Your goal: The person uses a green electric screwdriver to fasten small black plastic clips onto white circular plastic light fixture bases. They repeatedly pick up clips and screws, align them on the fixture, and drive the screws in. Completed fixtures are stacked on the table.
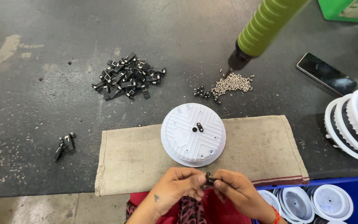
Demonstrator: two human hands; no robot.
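Note:
My left hand (178,186) and my right hand (233,187) meet at the near edge of the table, fingertips pinched together on a small black clip (208,180). Just beyond them a round white plastic housing (193,134) lies face down on a beige cloth mat (253,145), with a small black part and a dark button at its centre. A pile of the same black clips (128,76) lies farther back on the left.
A heap of small silver screws (232,82) and some dark ones (204,93) lie behind the housing. A green-gripped screwdriver (258,31) hangs over them. A phone (325,73), stacked white housings (353,124), a blue bin of housings (311,201) and stray clips (64,145) surround the mat.

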